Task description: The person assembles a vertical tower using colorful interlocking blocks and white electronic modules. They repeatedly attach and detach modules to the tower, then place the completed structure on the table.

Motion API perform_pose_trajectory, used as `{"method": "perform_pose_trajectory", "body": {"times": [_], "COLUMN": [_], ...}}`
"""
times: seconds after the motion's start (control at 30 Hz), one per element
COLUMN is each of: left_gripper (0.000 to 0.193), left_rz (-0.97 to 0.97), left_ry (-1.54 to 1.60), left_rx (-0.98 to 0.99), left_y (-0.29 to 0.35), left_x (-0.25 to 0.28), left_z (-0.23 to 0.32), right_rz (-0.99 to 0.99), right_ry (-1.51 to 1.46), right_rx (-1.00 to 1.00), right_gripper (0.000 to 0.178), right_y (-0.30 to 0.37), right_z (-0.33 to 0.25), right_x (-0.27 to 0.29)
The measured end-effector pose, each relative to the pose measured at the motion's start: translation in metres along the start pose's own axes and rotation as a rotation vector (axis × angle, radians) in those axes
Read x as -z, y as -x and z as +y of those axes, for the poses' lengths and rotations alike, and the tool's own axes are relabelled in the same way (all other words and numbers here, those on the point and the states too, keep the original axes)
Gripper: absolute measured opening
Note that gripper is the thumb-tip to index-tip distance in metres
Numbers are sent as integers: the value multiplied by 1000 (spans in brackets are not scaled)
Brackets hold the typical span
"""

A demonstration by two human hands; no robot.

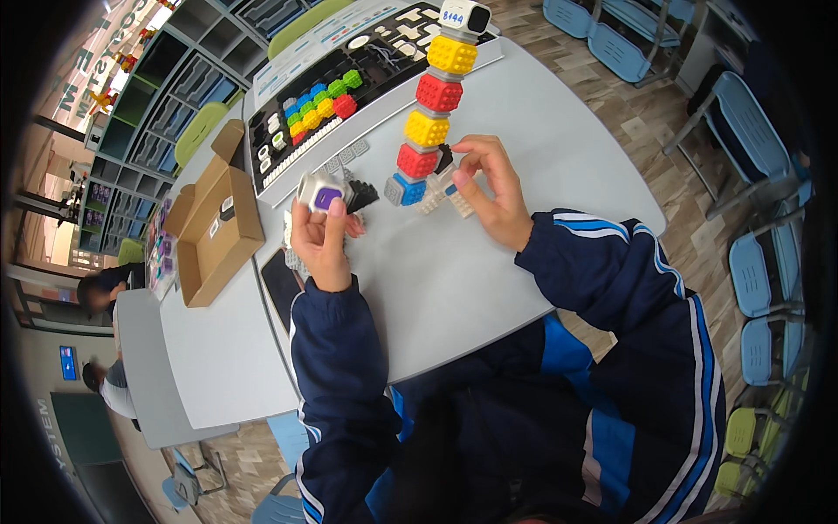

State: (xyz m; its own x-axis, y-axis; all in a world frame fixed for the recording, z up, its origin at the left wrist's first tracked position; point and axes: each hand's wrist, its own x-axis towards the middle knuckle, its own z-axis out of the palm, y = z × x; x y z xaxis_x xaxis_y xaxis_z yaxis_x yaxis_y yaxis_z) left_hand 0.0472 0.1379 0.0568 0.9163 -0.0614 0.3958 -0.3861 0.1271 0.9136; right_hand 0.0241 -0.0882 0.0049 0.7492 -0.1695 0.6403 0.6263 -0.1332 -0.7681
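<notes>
My left hand (323, 246) pinches a white cube module (321, 194) with a purple face between thumb and fingers. Beside it on the table is a cluster of black connector pieces (360, 196). A tall tower of studded blocks (427, 129) rises ahead, alternating yellow and red above a blue block (407, 190), with grey joints between and a white-and-black module (464, 17) on top. My right hand (496, 190) is curved beside the tower's lower part, thumb and fingers apart. Its fingertips are close to a small black part (445, 157); pale pieces (459, 201) sit below.
A black-lined kit tray (288, 162) holds coloured blocks and white parts at the back. An opened cardboard box (223, 231) stands at left, near a dark flat device (281, 284). Blue chairs (755, 140) line the right; shelving (166, 87) and other people are at left.
</notes>
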Motion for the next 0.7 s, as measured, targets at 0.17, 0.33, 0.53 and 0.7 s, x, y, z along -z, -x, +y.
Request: {"method": "perform_pose_trajectory", "body": {"times": [0.17, 0.33, 0.53, 0.7], "left_gripper": [27, 26, 28, 31], "left_rz": [0, -92, -83, -61], "left_ry": [134, 38, 121, 127], "left_rx": [101, 87, 103, 121], "left_y": [21, 31, 30, 29], "left_x": [-2, -10, -19, -21], "left_z": [-8, -25, -28, -24], "right_rz": [-4, -19, -17, -22], "right_ry": [-9, -29, -20, -32], "right_rx": [-13, -36, -34, -39], "right_gripper": [30, 29, 29, 29], "right_y": [1, 0, 1, 1], "right_z": [2, 0, 3, 2], "right_x": [-1, -2, -1, -1]}}
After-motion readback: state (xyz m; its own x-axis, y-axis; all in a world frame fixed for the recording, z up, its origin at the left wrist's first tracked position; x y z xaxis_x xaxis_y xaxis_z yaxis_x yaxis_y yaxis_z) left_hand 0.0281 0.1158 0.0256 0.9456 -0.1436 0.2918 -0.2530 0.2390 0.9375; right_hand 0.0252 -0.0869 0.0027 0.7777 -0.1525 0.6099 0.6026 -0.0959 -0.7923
